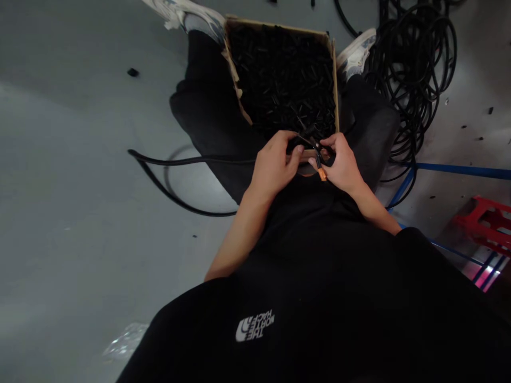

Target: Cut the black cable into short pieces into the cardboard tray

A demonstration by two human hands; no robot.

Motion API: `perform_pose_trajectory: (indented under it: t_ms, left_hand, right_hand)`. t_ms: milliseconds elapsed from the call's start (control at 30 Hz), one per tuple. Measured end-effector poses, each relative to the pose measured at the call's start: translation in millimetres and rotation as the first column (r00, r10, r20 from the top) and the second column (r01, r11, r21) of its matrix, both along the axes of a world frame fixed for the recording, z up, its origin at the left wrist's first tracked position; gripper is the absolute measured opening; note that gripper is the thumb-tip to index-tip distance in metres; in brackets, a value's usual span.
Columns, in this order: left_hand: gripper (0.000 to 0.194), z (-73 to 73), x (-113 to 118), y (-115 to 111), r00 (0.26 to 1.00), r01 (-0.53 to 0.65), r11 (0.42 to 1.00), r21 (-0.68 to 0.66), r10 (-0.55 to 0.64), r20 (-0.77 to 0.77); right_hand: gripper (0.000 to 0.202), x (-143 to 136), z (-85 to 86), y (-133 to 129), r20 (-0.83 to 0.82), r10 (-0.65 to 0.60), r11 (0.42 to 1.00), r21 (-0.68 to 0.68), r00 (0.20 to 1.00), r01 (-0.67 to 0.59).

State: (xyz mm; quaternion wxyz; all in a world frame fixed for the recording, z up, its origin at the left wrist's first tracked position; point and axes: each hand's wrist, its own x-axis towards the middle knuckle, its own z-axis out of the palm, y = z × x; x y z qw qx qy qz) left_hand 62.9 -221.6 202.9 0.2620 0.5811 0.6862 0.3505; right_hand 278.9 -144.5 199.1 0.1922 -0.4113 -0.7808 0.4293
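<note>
My left hand is closed with thumb and fingertips together over the near side of the box. A black cable runs from the left into it. My right hand is closed around a dark, scissor-like cutting tool, whose thin blades point away over the box. A black piece with an orange tip sticks out toward me beneath the right fingers; I cannot tell whether it belongs to the tool. Both hands nearly meet. The cardboard box, full of short black tube-like pieces, stands between my legs.
Loops of black cable are heaped on the floor at far right. The cable at left bends back in a loop. A blue metal frame and a red plastic stool stand at right. Clear plastic film lies at lower left.
</note>
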Motion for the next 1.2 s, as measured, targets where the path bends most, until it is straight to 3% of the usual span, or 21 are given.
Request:
perform_pose_trajectory:
  t_ms: [167,400,600,700,800,900,1000,1200]
  left_hand:
    - [0.046,9.9,-9,-3,0.997,-0.022,0.995,0.100,0.014,0.079]
    - [0.056,42.2,-3,-12,0.997,-0.052,0.994,0.098,0.045,0.069]
    - [0.046,46.7,1,-26,0.999,-0.016,1.000,-0.012,0.017,0.037]
    - [0.045,49.4,-1,-35,1.000,-0.007,1.000,-0.008,0.007,0.021]
    - [0.044,59.3,-3,-40,1.000,-0.005,0.999,0.038,0.005,0.017]
    - [0.034,71.8,-2,-39,0.997,-0.027,0.973,0.229,0.009,0.082]
    - [0.027,79.7,0,-37,0.991,-0.069,0.936,0.345,0.023,0.135]
    - [0.049,78.9,-3,-35,0.994,-0.113,0.967,0.227,0.111,0.020]
  right_hand:
    - [0.051,-3,28.9,3,0.031,0.105,0.990,0.088,0.994,-0.107]
    - [0.040,-11,85.6,8,0.044,0.169,0.951,0.253,0.985,-0.175]
    - [0.025,-13,119.8,1,0.069,0.206,0.815,0.540,0.976,-0.211]
    - [0.017,-15,128.6,-3,0.081,0.192,0.777,0.597,0.978,-0.202]
    - [0.028,-17,133.5,-8,0.072,0.163,0.868,0.464,0.984,-0.178]
    - [0.049,-18,134.3,-10,0.042,0.105,0.964,0.240,0.994,-0.112]
    - [0.058,-16,134.2,-11,0.044,0.088,0.986,0.137,0.995,-0.093]
    - [0.043,-12,139.7,-9,0.034,0.087,0.991,0.099,0.996,-0.090]
